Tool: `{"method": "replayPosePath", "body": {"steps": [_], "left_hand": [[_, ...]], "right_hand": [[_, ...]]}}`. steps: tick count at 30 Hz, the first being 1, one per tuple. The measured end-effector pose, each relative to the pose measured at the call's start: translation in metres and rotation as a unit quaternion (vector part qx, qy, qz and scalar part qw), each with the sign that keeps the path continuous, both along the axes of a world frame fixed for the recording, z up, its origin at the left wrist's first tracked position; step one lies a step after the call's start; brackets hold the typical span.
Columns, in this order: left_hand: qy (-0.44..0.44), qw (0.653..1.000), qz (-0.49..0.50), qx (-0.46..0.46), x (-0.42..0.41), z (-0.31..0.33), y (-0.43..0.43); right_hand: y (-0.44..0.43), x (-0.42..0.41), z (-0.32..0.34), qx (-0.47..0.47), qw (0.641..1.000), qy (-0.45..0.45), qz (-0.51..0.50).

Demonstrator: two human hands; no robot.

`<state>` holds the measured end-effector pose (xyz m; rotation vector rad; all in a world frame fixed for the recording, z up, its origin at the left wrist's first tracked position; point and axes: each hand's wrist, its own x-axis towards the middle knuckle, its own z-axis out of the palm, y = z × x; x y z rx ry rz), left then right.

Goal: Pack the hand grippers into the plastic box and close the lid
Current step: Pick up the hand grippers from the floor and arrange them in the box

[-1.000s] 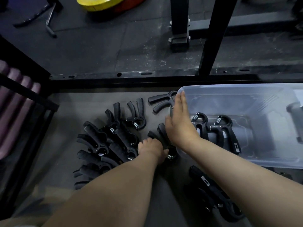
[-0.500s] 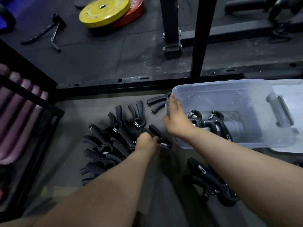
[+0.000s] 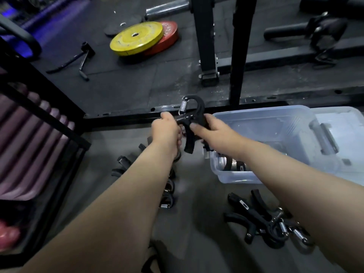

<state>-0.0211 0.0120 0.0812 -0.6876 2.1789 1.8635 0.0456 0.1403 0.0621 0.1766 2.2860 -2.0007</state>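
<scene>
Black hand gripper (image 3: 188, 121) is up off the floor, spring end uppermost, just left of the plastic box's (image 3: 236, 177) far left corner. Your left hand (image 3: 167, 131) is curled round one handle. Your right hand (image 3: 212, 131) pinches the other, thumb on top. Both hands grip the same piece. Something metal shows below the left hand; can't tell whether it is a second gripper.

Box: translucent and open, with a few packed grippers (image 3: 234, 164) at its near left end, seen through the wall. The lid (image 3: 354, 123) lies at the box's right side. Loose on the floor are one pile (image 3: 166, 194) under your left forearm and a cluster (image 3: 271, 219) by the box's near edge, under your right forearm. Judgement: early in the packing, most pieces are not in yet.

Step in hand, as it reads: pass to the right hand, then place in the box.
- Let the left hand go only once the right has a full wrap on a handle, not a pinch. The spring end looks heavy and will likely swing.
- Carry it over the rim at the left end.
- Lay it flat beside the ones inside, handles pointing the same way, so later pieces nest and the lid can seat.
- Don't toss it; springs and hooks probably snag each other.
- The freed left hand is well placed for the pile.
</scene>
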Motion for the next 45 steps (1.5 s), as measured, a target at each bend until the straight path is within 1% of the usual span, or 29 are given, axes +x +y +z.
{"method": "replayPosePath", "body": {"steps": [2, 5, 6, 7, 8, 9, 10, 13, 15, 17, 19, 21, 24, 26, 28, 31, 32, 34, 36, 37, 39, 40, 41, 42, 44, 45], "left_hand": [[0.003, 0.999, -0.023, 0.041, 0.002, 0.012, 0.014], [0.013, 0.995, -0.081, 0.061, 0.009, 0.006, 0.032], [0.028, 0.993, -0.114, 0.030, 0.012, -0.005, 0.036], [0.051, 0.986, -0.158, -0.029, 0.016, -0.018, 0.040], [0.074, 0.971, -0.203, -0.100, 0.022, -0.033, 0.042], [0.091, 0.954, -0.239, -0.155, 0.029, -0.046, 0.043], [0.104, 0.941, -0.264, -0.186, 0.036, -0.058, 0.043], [0.127, 0.915, -0.316, -0.214, 0.049, -0.081, 0.050], [0.120, 0.891, -0.369, -0.238, 0.053, -0.088, 0.053], [0.137, 0.864, -0.386, -0.293, 0.051, -0.091, 0.053], [0.161, 0.851, -0.381, -0.324, 0.047, -0.093, 0.049], [0.166, 0.857, -0.385, -0.300, 0.042, -0.097, 0.047], [0.182, 0.875, -0.374, -0.246, 0.036, -0.105, 0.044], [0.200, 0.879, -0.360, -0.242, 0.034, -0.110, 0.044], [0.220, 0.880, -0.347, -0.240, 0.034, -0.112, 0.046], [0.231, 0.886, -0.327, -0.236, 0.037, -0.112, 0.048], [0.233, 0.887, -0.323, -0.235, 0.037, -0.112, 0.048], [0.234, 0.890, -0.319, -0.229, 0.037, -0.114, 0.049], [0.226, 0.895, -0.316, -0.220, 0.037, -0.114, 0.050], [0.225, 0.896, -0.315, -0.218, 0.037, -0.113, 0.050], [0.226, 0.896, -0.317, -0.214, 0.037, -0.113, 0.050], [0.227, 0.896, -0.317, -0.212, 0.037, -0.114, 0.050], [0.227, 0.897, -0.317, -0.211, 0.037, -0.116, 0.049], [0.224, 0.898, -0.314, -0.210, 0.037, -0.117, 0.049], [0.220, 0.901, -0.311, -0.207, 0.036, -0.120, 0.049], [0.219, 0.902, -0.310, -0.207, 0.036, -0.120, 0.049]], "right_hand": [[0.005, 0.002, 0.009, 0.061, 0.998, 0.027, -0.001], [0.028, 0.002, 0.007, 0.106, 0.992, 0.038, -0.062], [0.040, 0.003, 0.002, 0.108, 0.989, 0.025, -0.096], [0.054, 0.004, -0.003, 0.102, 0.986, 0.003, -0.130], [0.069, 0.006, -0.011, 0.091, 0.983, -0.034, -0.154], [0.083, 0.008, -0.018, 0.084, 0.980, -0.077, -0.162], [0.097, 0.011, -0.027, 0.091, 0.976, -0.121, -0.154], [0.122, 0.017, -0.055, 0.160, 0.952, -0.235, -0.115], [0.124, 0.015, -0.075, 0.205, 0.931, -0.277, -0.120], [0.118, 0.013, -0.092, 0.201, 0.924, -0.306, -0.111], [0.111, 0.008, -0.110, 0.185, 0.921, -0.329, -0.099], [0.105, 0.001, -0.128, 0.195, 0.913, -0.345, -0.092], [0.098, -0.010, -0.141, 0.229, 0.907, -0.337, -0.104], [0.099, -0.020, -0.154, 0.231, 0.904, -0.343, -0.112], [0.103, -0.026, -0.166, 0.228, 0.894, -0.369, -0.115], [0.098, -0.024, -0.155, 0.291, 0.883, -0.365, -0.056], [0.095, -0.023, -0.150, 0.302, 0.880, -0.364, -0.051], [0.092, -0.024, -0.153, 0.279, 0.881, -0.377, -0.056], [0.095, -0.027, -0.161, 0.303, 0.870, -0.386, -0.055], [0.095, -0.027, -0.162, 0.323, 0.858, -0.397, -0.050], [0.096, -0.030, -0.166, 0.349, 0.844, -0.406, -0.025], [0.095, -0.032, -0.166, 0.346, 0.841, -0.414, -0.042], [0.092, -0.036, -0.165, 0.310, 0.835, -0.450, -0.062], [0.088, -0.039, -0.167, 0.291, 0.837, -0.458, -0.071], [0.084, -0.046, -0.178, 0.288, 0.827, -0.466, -0.126], [0.084, -0.045, -0.182, 0.279, 0.825, -0.472, -0.138]]}}
